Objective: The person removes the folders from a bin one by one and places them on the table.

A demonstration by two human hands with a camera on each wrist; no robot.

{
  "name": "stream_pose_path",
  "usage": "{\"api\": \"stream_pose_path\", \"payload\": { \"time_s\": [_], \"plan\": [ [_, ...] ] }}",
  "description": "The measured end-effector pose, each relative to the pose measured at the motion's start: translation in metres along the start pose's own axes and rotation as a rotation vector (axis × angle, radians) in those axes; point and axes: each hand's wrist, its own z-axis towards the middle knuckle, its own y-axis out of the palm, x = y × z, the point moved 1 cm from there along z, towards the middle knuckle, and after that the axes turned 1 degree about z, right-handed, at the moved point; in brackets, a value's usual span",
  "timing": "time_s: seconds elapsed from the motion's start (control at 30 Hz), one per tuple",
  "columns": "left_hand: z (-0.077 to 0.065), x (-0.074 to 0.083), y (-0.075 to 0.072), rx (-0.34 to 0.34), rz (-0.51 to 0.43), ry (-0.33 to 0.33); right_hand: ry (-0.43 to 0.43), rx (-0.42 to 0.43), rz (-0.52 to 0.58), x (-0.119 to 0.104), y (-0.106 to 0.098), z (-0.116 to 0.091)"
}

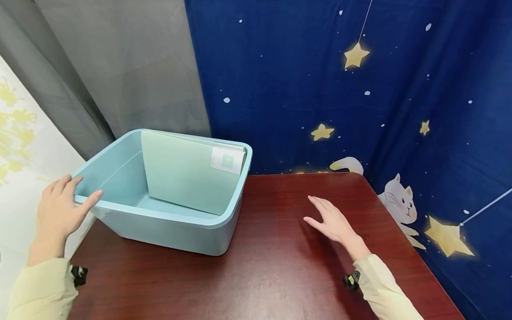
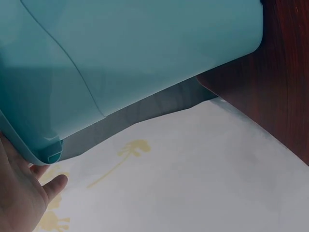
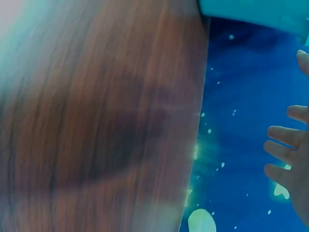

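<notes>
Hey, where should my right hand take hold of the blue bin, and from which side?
Probably by the right-hand rim, coming in from the right. The bin stands upright, its rim forming a raised lip to hook, and the right hand is already on that side. The near half looks better: the green panel crowds the far-right corner.

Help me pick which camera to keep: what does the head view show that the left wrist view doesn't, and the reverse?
Only the head view: right hand, starry blue curtain, and a white-labelled green panel inside the bin. Only the left wrist view: underside of the bin's rim near the left hand. Both: bin, left hand, table and white cloth with yellow prints.
</notes>
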Motion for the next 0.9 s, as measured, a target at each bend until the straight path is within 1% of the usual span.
{"api": "stream_pose_path", "payload": {
  "time_s": [0.13, 0.3, 0.4, 0.53, 0.63, 0.73, 0.9],
  "plan": [
    [0.000, 0.001, -0.001, 0.002, 0.005, 0.003, 0.007, 0.033, 0.066, -0.009, -0.005, 0.006],
    [0.000, 0.002, 0.000, 0.006, 0.002, 0.004, -0.005, 0.103, 0.096, -0.017, -0.010, 0.011],
    [-0.001, 0.002, 0.001, 0.004, 0.018, -0.014, -0.013, 0.138, 0.121, -0.021, -0.012, 0.013],
    [0.000, 0.003, 0.001, 0.000, 0.038, -0.028, -0.006, 0.182, 0.197, -0.027, -0.015, 0.018],
    [0.000, 0.004, 0.000, 0.002, 0.028, -0.027, -0.014, 0.225, 0.266, -0.031, -0.017, 0.024],
    [0.000, 0.005, 0.000, 0.001, 0.022, -0.042, -0.040, 0.262, 0.316, -0.036, -0.019, 0.031],
    [0.000, 0.006, 0.000, 0.011, 0.024, -0.053, -0.062, 0.289, 0.357, -0.045, -0.023, 0.044]
  ]
}}
